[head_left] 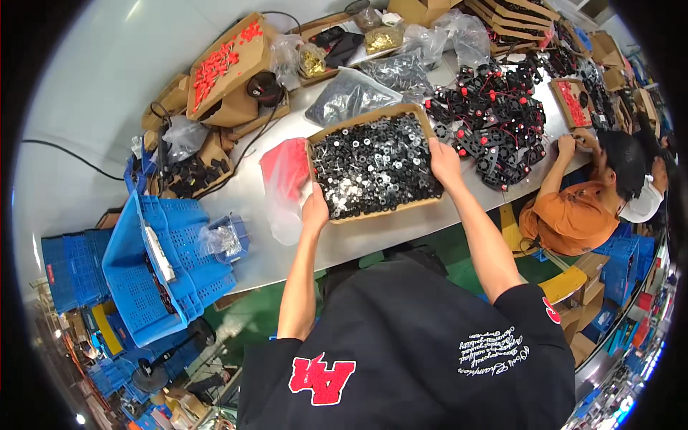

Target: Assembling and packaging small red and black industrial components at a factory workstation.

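Between my two hands is a shallow cardboard box (387,213), filled with small black round parts (373,161) and a patch of white and metallic ones. My left hand (315,208) grips the box's left side near its front corner. On the opposite side, my right hand (444,162) is closed around the upper right edge. Whether the box rests on the metal table (279,261) or is lifted off it, I cannot tell. Just left of the box lies a clear plastic bag with red contents (284,168), close to my left hand.
Black assemblies with red parts (494,122) are heaped at right. Behind the box sits a bag of dark parts (351,97). A tilted cardboard box of red pieces (222,64) stands far left. Blue crates (165,251) flank the table's left end. Another person (580,208) works at right.
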The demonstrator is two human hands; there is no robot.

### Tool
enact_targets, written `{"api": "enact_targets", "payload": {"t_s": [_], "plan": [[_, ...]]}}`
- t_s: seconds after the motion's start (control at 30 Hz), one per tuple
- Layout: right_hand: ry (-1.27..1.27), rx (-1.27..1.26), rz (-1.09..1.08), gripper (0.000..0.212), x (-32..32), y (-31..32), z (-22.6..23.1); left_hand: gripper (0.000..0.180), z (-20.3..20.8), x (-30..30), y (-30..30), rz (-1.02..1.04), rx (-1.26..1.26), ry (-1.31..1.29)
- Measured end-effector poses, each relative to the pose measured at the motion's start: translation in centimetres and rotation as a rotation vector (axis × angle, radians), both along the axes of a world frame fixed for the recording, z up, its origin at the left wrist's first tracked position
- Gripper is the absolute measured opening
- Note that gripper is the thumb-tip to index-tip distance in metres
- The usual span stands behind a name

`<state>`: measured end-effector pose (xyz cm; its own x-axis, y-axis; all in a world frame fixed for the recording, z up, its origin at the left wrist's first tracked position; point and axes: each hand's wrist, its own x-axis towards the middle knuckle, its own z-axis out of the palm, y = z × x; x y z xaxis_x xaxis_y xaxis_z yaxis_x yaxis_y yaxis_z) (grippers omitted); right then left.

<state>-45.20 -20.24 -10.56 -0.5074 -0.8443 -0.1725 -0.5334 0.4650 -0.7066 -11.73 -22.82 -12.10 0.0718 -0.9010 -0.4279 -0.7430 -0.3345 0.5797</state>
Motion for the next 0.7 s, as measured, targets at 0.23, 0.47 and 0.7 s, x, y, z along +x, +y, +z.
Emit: {"api": "enact_targets", "payload": {"t_s": [0.23, 0.47, 0.7], "plan": [[-0.075, 0.009, -0.038, 0.051, 2.8, 8.2, -0.2, 0.071, -0.5, 1.9, 7.9, -0.016, 0.08, 0.03], [0.082, 0.106, 0.067, 0.047, 7.7, 7.1, -2.9, 0.05, -2.7, 6.3, 11.0, 0.172, -0.071, 0.094], [0.329, -0.303, 0.553, 0.086, 18.1, 2.7, 1.9, 0.045, 0.0, 9.8, 8.4, 0.293, -0.855, -0.16]]}}
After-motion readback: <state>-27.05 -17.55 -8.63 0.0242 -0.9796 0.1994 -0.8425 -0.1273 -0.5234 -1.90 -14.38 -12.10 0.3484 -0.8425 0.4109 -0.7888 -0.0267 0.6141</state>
